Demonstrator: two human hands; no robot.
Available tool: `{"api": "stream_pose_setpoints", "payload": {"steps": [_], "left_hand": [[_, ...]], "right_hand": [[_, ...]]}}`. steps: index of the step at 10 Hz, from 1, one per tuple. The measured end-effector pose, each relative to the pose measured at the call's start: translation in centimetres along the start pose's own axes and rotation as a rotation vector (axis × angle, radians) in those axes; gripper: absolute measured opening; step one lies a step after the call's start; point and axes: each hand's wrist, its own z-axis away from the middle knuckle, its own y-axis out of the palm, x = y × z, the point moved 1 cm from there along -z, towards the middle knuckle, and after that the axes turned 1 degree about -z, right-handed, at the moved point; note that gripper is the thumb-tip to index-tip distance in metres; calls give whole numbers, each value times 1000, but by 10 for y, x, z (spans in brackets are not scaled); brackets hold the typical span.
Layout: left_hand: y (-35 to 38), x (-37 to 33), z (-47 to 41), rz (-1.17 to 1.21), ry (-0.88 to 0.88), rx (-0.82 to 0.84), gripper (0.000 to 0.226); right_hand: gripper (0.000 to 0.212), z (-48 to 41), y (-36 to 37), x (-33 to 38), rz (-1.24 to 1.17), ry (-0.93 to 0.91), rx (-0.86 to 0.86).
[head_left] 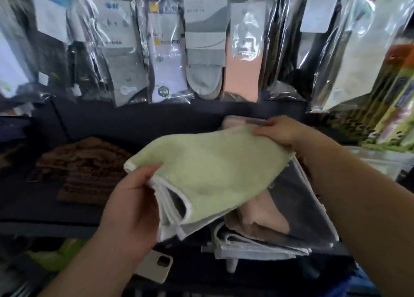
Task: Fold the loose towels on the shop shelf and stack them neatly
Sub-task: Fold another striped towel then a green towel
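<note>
A light green towel [215, 169] with white edging is held folded above the dark shelf [33, 209]. My left hand [132, 204] grips its near left edge, where several white-trimmed layers meet. My right hand [280, 129] pinches its far right corner. Under the green towel lies a pile of towels: a dark grey one [300, 209] with white trim, a pink one [264, 216] tucked in it, and grey-white folded edges [253, 245] at the front. The back of the pile is hidden by the green towel.
Brown knitted cloth [83, 169] lies on the shelf to the left. Packaged socks [165, 57] hang in a row behind the shelf. Yellow-green packets [389, 108] hang at the right. A phone in a beige case [156, 266] sits below the shelf edge.
</note>
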Motion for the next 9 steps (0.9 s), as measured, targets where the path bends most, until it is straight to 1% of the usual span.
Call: {"api": "stream_pose_setpoints", "payload": {"steps": [1, 2, 3, 4, 5, 6, 7, 8, 9], "left_hand": [[-11, 23, 3, 77, -68, -2, 30], [-13, 27, 14, 173, -155, 62, 47], [-21, 32, 19, 137, -203, 77, 45], [-20, 28, 19, 146, -209, 63, 42], [-19, 14, 14, 250, -192, 146, 61], [-9, 8, 24, 294, -137, 212, 48], [16, 6, 26, 245, 28, 305, 43], [58, 23, 25, 348, -68, 282, 39], [77, 64, 44, 227, -243, 187, 55]], "right_hand": [[81, 9, 4, -15, -185, -11, 37], [90, 14, -1, -34, -580, -27, 115], [63, 28, -7, -43, -681, -54, 161], [51, 40, -8, -46, -748, -42, 98], [44, 45, -4, -41, -887, -14, 87], [30, 37, -11, -32, -1102, 28, -1], [18, 26, -20, -23, -1331, 41, -106], [33, 13, -15, -28, -1209, 78, -252], [53, 6, -1, -44, -923, 130, -349]]}}
